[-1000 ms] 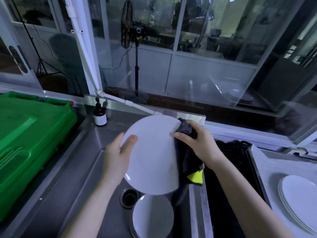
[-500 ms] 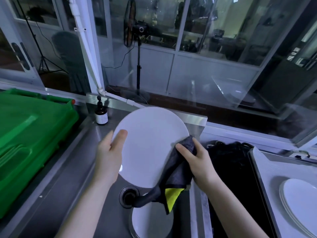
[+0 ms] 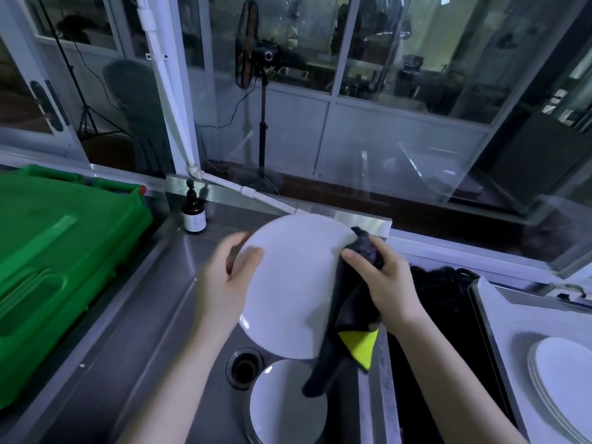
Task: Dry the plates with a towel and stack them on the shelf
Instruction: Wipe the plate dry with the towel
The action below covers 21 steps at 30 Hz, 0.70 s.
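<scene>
Nearest, a stack (image 3: 288,403) of white plates sits in the steel sink (image 3: 221,418), just right of the round drain (image 3: 244,366). Above it the left hand (image 3: 221,286) grips the left rim of a white plate (image 3: 294,293), which is tilted on edge over the sink with its face toward the camera. The thumb lies on the face, and the fingers, blurred, seem to curl behind the rim. The right hand (image 3: 389,280) holds a dark towel (image 3: 350,312) bunched against the plate's right rim, thumb in front and fingers closed round the cloth. The towel's loose end, showing a yellow patch, hangs down in front of the stack below. To the right, a second basin (image 3: 448,315) holds something dark that cannot be made out. Farther right a second stack (image 3: 563,386) of white plates lies on a pale tray (image 3: 512,315). At left a green crate (image 3: 57,257) rests beside the steel tabletop (image 3: 105,347). Beyond the sink a brown pump bottle (image 3: 193,213) stands at the far edge, near the crate's corner. A white pipe (image 3: 166,100) runs down the window frame and bends toward the sink. Behind the glass a fan (image 3: 248,46) stands on a pole.
</scene>
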Each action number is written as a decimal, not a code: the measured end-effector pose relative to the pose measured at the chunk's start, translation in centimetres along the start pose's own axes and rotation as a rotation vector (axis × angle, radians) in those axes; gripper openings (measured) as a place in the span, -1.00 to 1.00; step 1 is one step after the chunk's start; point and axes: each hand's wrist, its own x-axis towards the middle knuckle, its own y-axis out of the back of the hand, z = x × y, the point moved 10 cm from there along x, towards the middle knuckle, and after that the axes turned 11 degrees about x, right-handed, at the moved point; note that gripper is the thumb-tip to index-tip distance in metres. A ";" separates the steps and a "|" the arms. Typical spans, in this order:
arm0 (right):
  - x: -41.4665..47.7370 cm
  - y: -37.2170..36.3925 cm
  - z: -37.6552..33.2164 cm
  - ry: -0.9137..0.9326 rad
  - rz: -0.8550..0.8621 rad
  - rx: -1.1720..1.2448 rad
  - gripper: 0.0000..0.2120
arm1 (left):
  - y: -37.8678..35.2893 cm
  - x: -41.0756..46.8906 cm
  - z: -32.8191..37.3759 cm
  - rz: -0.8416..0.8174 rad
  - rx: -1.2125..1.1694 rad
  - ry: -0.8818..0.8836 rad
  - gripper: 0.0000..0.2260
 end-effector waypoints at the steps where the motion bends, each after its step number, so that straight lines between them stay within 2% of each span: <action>1: -0.6 0.9 1.5 -0.078 0.096 0.118 -0.86 | -0.5 -1.2 -1.1 0.012 -0.072 0.058 -0.64; 3: -1.7 1.5 4.0 -0.209 0.190 0.242 -0.83 | -1.7 -3.0 -2.2 0.030 -0.139 0.110 -0.55; 5: -1.9 1.3 4.3 -0.239 0.153 0.215 -0.81 | -1.7 -2.8 -2.0 0.058 -0.144 0.073 -0.63; 8: -0.4 0.5 1.3 -0.124 -0.031 0.041 -0.86 | -1.2 -0.3 0.1 -0.048 -0.048 -0.059 -0.78; 10: 0.9 -0.7 -1.0 -0.026 -0.180 -0.167 -0.88 | -1.8 1.0 2.3 -0.196 0.154 -0.199 -0.83; 12: 1.5 -2.9 -2.2 0.065 -0.329 -0.388 -0.83 | -3.2 1.3 4.2 -0.331 0.337 -0.326 -0.81; 14: 1.5 -4.2 -2.3 0.100 -0.389 -0.496 -0.80 | -3.9 1.3 5.0 -0.385 0.358 -0.357 -0.78; 16: 1.4 -3.8 -2.2 0.113 -0.342 -0.486 -0.82 | -3.0 1.5 4.7 -0.324 0.249 -0.302 -0.77; 17: 1.3 -3.1 -2.2 0.115 -0.284 -0.427 -0.84 | -2.1 1.5 4.0 -0.243 0.180 -0.251 -0.75; 19: 1.0 -0.7 -1.6 0.064 -0.098 -0.170 -0.86 | -0.3 0.4 1.9 -0.042 0.043 -0.134 -0.72; 21: 0.1 1.1 0.4 -0.044 0.096 0.113 -0.84 | -0.5 -1.5 0.6 0.052 -0.107 -0.082 -0.63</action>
